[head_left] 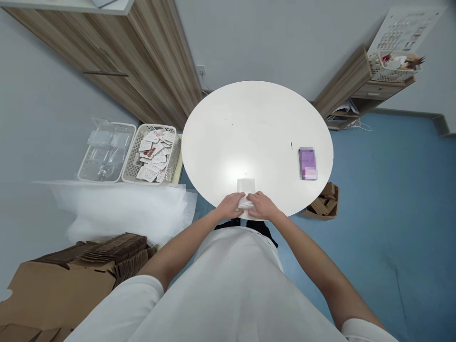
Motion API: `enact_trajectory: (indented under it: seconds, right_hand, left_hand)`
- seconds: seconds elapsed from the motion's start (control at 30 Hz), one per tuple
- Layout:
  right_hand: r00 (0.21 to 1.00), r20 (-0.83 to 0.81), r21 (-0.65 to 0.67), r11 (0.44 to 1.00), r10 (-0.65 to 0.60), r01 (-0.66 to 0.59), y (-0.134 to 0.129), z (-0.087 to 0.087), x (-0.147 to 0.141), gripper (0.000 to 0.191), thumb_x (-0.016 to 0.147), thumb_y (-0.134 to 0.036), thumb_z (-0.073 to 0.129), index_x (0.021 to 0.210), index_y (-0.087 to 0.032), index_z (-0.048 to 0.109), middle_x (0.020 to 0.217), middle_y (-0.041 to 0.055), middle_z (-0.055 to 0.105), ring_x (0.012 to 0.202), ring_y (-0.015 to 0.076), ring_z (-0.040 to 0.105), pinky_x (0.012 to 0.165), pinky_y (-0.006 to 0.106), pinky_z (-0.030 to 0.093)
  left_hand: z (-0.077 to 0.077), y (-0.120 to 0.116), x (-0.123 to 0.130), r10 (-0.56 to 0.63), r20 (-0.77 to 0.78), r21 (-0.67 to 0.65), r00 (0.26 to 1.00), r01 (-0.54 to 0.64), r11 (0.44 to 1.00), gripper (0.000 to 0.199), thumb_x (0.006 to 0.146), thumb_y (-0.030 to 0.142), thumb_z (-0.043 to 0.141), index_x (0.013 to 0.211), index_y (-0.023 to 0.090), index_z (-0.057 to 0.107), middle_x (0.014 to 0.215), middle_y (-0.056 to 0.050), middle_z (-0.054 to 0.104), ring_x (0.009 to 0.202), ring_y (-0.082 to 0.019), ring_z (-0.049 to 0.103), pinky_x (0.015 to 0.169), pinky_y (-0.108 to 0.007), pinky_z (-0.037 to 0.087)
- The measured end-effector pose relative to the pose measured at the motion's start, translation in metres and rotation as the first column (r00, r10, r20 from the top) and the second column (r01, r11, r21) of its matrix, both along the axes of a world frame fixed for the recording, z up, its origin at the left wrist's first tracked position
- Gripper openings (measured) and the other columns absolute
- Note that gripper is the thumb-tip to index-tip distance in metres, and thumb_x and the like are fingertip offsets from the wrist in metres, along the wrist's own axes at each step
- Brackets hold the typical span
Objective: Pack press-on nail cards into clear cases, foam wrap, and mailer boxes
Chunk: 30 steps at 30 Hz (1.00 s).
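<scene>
A small folded white packing sheet (246, 185) lies at the near edge of the round white table (249, 118), its far part flat on the surface. My left hand (231, 206) grips its left side, fingers curled and thumb toward me. On the opposite side my right hand (261, 206) holds it in the same way, with fingertips over the fold. The near part between my hands is bunched into a thicker fold. Whether anything is wrapped inside cannot be seen.
Left of the table stand a basket of printed cards (153, 154), a basket of clear plastic bags (109, 152), a pile of white packing sheets (131, 206) and stacked flat cardboard boxes (71, 280). A blurred purple item (308, 161) rests on the table's right. A cardboard box (324, 204) is on the floor.
</scene>
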State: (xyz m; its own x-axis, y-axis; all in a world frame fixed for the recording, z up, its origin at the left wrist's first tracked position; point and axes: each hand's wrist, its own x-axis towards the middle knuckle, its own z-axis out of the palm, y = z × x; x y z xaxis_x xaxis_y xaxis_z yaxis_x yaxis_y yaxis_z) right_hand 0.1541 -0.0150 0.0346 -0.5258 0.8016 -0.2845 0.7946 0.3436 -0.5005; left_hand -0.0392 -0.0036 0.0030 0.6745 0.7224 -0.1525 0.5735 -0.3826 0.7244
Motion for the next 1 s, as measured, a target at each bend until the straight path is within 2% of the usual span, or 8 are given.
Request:
enact_trajectory:
  seconds: [0.13,0.3,0.43,0.5,0.6,0.73,0.87,1.0]
  right_hand:
    - [0.996,-0.077,-0.094,0.995,-0.045,0.038,0.010,0.003,0.005,0.031,0.072,-0.027,0.050,0.101,-0.018,0.053,0.089,0.0055,0.058,0.083,0.0203,0.047,0.073,0.031,0.037]
    - [0.978,-0.120,-0.249,0.959,-0.170,0.137,0.044,0.000,0.007,0.019,0.076,-0.027,0.043,0.084,-0.017,0.058,0.092,0.0061,0.056,0.078,0.0167,0.051,0.067,0.027,0.039]
    - [0.948,-0.096,-0.345,0.903,-0.304,0.255,0.062,-0.011,0.008,0.024,0.080,-0.028,0.039,0.096,-0.020,0.056,0.091,0.0035,0.059,0.076,0.0162,0.053,0.064,0.026,0.040]
    - [0.932,-0.082,-0.326,0.893,-0.354,0.310,0.066,-0.018,0.008,0.029,0.082,-0.030,0.039,0.105,-0.020,0.053,0.093,0.0037,0.060,0.078,0.0165,0.054,0.067,0.026,0.040]
    - [0.912,-0.066,-0.216,0.898,-0.405,0.383,0.065,-0.028,0.007,0.032,0.083,-0.031,0.040,0.109,-0.019,0.053,0.102,0.0072,0.055,0.086,0.0175,0.053,0.075,0.028,0.040]
    - [0.859,-0.037,-0.152,0.852,-0.511,0.500,0.062,-0.033,0.005,0.036,0.081,-0.035,0.043,0.113,-0.021,0.051,0.110,0.0091,0.047,0.093,0.0193,0.052,0.075,0.029,0.042]
    - [0.793,-0.137,-0.179,0.802,-0.594,0.570,0.053,-0.028,0.011,0.047,0.081,-0.038,0.041,0.125,-0.021,0.039,0.120,0.0104,0.042,0.097,0.0195,0.051,0.081,0.031,0.041]
    - [0.682,-0.229,-0.313,0.716,-0.695,0.624,0.032,-0.024,0.027,0.050,0.079,-0.039,0.042,0.125,-0.020,0.038,0.121,0.0106,0.043,0.088,0.0166,0.054,0.084,0.031,0.041]
  left_hand:
    - [-0.002,0.002,0.006,0.126,0.035,-0.009,0.991,-0.126,0.992,0.032,0.080,0.027,0.046,0.110,0.020,0.050,0.119,-0.008,0.049,0.111,-0.023,0.044,0.092,-0.039,0.037]
    - [0.001,0.017,0.012,0.275,0.040,-0.159,0.961,-0.265,0.951,0.024,0.081,0.034,0.045,0.098,0.019,0.054,0.097,-0.006,0.054,0.091,-0.019,0.052,0.079,-0.034,0.044]
    - [-0.001,0.024,0.018,0.467,-0.005,-0.274,0.884,-0.451,0.850,0.027,0.082,0.031,0.045,0.105,0.020,0.049,0.090,-0.004,0.058,0.080,-0.016,0.055,0.073,-0.030,0.045]
    - [-0.003,0.025,0.023,0.559,-0.053,-0.296,0.827,-0.548,0.782,0.029,0.081,0.030,0.047,0.108,0.020,0.047,0.088,-0.003,0.059,0.078,-0.015,0.056,0.072,-0.029,0.045]
    - [-0.005,0.027,0.029,0.624,-0.118,-0.240,0.772,-0.632,0.737,0.027,0.079,0.029,0.050,0.103,0.018,0.052,0.093,-0.005,0.058,0.076,-0.015,0.056,0.072,-0.029,0.045]
    - [-0.004,0.029,0.034,0.654,-0.173,-0.155,0.737,-0.676,0.721,0.029,0.077,0.030,0.052,0.102,0.017,0.054,0.097,-0.007,0.056,0.072,-0.015,0.055,0.072,-0.030,0.045]
    - [-0.002,0.029,0.032,0.668,-0.175,-0.164,0.724,-0.690,0.705,0.030,0.078,0.029,0.051,0.104,0.016,0.055,0.098,-0.008,0.057,0.079,-0.016,0.055,0.075,-0.029,0.044]
    - [0.001,0.024,0.024,0.688,-0.190,-0.182,0.701,-0.714,0.677,0.033,0.078,0.031,0.050,0.107,0.016,0.054,0.107,-0.009,0.056,0.089,-0.017,0.055,0.080,-0.029,0.042]
